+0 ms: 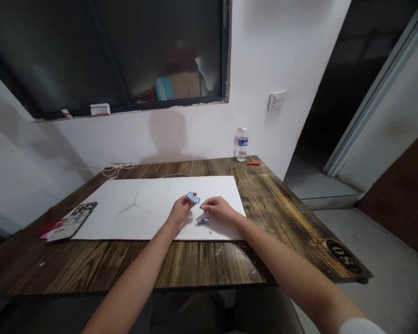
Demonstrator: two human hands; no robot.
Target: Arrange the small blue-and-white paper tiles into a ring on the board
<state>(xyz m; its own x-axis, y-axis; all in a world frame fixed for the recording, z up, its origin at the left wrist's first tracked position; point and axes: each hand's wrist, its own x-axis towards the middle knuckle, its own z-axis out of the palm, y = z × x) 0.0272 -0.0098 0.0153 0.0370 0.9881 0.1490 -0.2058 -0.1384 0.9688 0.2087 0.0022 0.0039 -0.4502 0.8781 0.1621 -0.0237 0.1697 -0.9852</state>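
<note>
Left hand (180, 210): gripping a small blue-and-white piece (192, 198) over the white board (101, 220) | Right hand (220, 208): fingertips drawn together just beside that piece, cannot tell whether gripping anything | Small dark-blue piece (204, 222): on the board, near both hands | Wooden surface (202, 264): under the board; water bottle (242, 144) upright by the wall

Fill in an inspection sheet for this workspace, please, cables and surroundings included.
Surface: wooden table, partly covered by a white board.
Things handled: blue-and-white segmented piece; dark blue piece lying on the board.
Clutter: plastic bottle, red stick, flat patterned item at left.
Hands: left hand holds the segmented piece; right hand beside it, fingertips together, any contents unclear.
Cables: white cable, loosely bundled, back left.
Surroundings: dark window, wall socket, dark doorway.
</note>
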